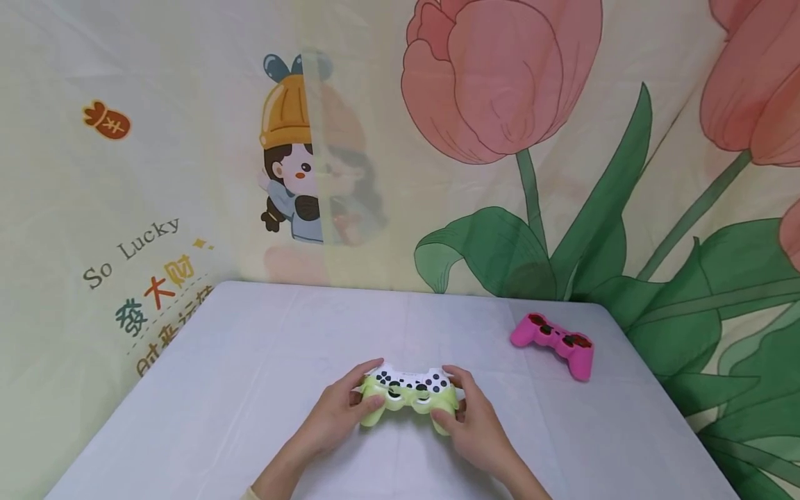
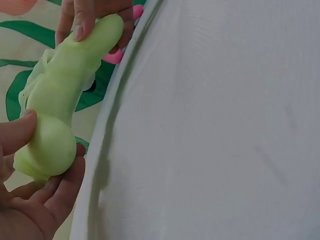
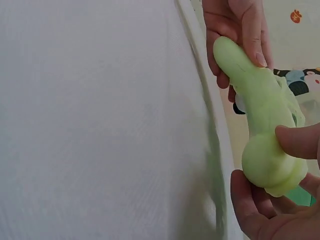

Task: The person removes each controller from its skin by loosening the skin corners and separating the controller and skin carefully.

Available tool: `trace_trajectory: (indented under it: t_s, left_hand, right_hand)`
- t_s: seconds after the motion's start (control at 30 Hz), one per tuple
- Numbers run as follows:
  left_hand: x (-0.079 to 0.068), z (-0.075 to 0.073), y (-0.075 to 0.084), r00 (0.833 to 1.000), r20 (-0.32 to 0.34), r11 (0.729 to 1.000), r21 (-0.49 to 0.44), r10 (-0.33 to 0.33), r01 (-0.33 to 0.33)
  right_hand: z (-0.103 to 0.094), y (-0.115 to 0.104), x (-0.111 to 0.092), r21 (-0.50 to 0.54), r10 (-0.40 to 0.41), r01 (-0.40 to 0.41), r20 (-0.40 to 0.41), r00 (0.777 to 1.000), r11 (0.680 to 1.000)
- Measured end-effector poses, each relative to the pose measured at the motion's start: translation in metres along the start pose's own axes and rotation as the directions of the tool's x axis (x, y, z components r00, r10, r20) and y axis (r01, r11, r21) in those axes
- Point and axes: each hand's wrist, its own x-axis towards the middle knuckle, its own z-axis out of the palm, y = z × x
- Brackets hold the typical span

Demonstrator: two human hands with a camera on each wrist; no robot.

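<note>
A white game controller (image 1: pixel 406 376) with black buttons is held above the table, in the lower middle of the head view. Its grips and front edge are wrapped in a light green, stretchy cover (image 2: pixel 56 92), while the white button face shows uncovered. My left hand (image 1: pixel 337 411) grips the left handle, thumb on the green cover and fingers around the side. On the other handle, my right hand (image 1: pixel 476 425) has a matching hold. Both wrist views show the smooth green underside (image 3: pixel 265 105) between the two hands. Some fingers are hidden behind the controller.
A pink controller (image 1: pixel 553 342) with dark red and black markings lies at the back right of the table. White cloth covers the table (image 1: pixel 300 333). Behind it hangs a printed curtain (image 1: pixel 375 271) with tulips and a cartoon figure.
</note>
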Motion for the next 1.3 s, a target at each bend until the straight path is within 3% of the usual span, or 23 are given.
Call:
trace_trajectory:
  t_s: [0.17,0.37,0.7,0.97,1.3]
  left_hand:
    - [0.0,0.002,0.006,0.999,-0.047,1.0,-0.023,0.001,-0.002]
    - [0.001,0.004,0.005,0.998,-0.044,0.996,-0.075,0.047,-0.05]
    - [0.003,0.004,-0.004,0.996,-0.039,0.995,-0.059,0.082,-0.084]
    - [0.002,0.005,-0.009,0.989,-0.11,0.995,-0.002,0.103,-0.104]
    - [0.001,0.004,-0.005,0.986,-0.149,0.996,-0.044,0.067,-0.075]
  right_hand:
    - [0.001,-0.002,-0.002,0.019,0.006,-0.005,-0.063,0.998,1.0]
    - [0.004,0.001,-0.002,0.084,0.012,-0.002,-0.119,0.993,0.996]
    - [0.007,0.009,-0.001,0.142,0.051,-0.036,-0.104,0.993,0.989]
    - [0.007,0.013,-0.003,0.259,0.035,0.002,-0.138,0.99,0.966]
    - [0.008,0.012,-0.001,0.367,0.067,-0.025,-0.101,0.993,0.93]
